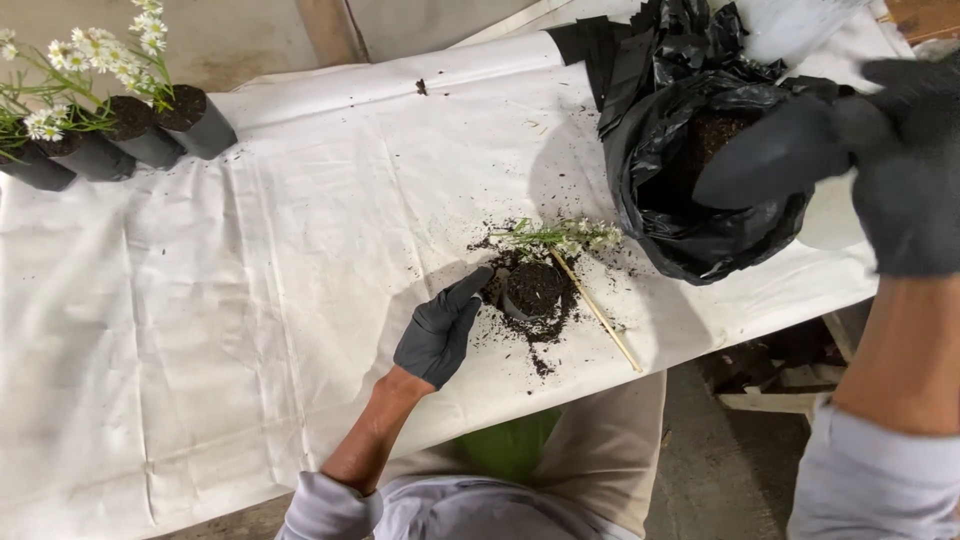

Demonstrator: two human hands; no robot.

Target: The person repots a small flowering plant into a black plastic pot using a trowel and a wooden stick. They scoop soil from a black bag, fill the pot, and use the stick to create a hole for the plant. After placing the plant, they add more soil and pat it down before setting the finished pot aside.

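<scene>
Potted white flowers (110, 110), far corner

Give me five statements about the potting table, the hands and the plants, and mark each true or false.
1. The left hand touches the small soil-filled pot. True.
2. The right hand is bare. False: it wears a dark glove and holds a dark scoop.
3. The black bag stands at the table's left end. False: it is at the right end, with soil inside.
4. Potted white-flowered plants stand at the far left corner. True.
5. The white sheet is free of soil. False: loose soil lies around the small pot, beside a thin stick.
</scene>
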